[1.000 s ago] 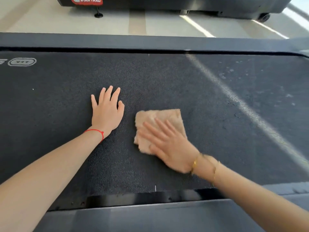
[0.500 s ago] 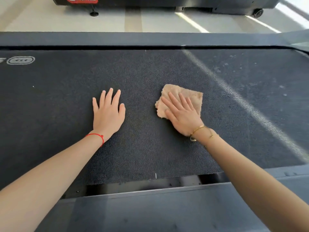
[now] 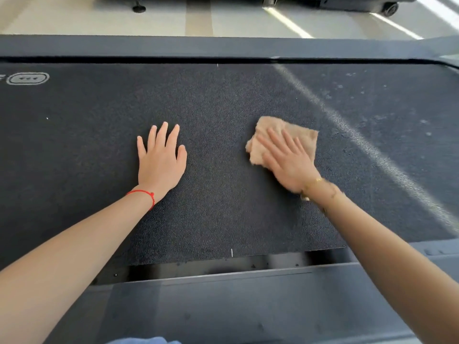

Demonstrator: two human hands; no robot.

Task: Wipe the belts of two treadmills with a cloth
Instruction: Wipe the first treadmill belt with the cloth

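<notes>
A dark treadmill belt (image 3: 223,194) fills the view, pale dust specks far right. The left hand (image 3: 161,160) rests spread flat. The right hand (image 3: 288,160), fingers straight, presses the tan cloth (image 3: 305,137), now slid rightward toward the unwiped, dusty stretch.

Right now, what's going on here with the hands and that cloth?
A person is wiping a treadmill belt. The right hand presses a tan cloth flat against the belt, fingers straight on top of it. The left hand rests flat on the belt to the left, apart from the cloth, holding nothing. Pale specks show on the belt to the right of the cloth, so that part looks not yet wiped. Part of another machine stands across the floor beyond.
</notes>
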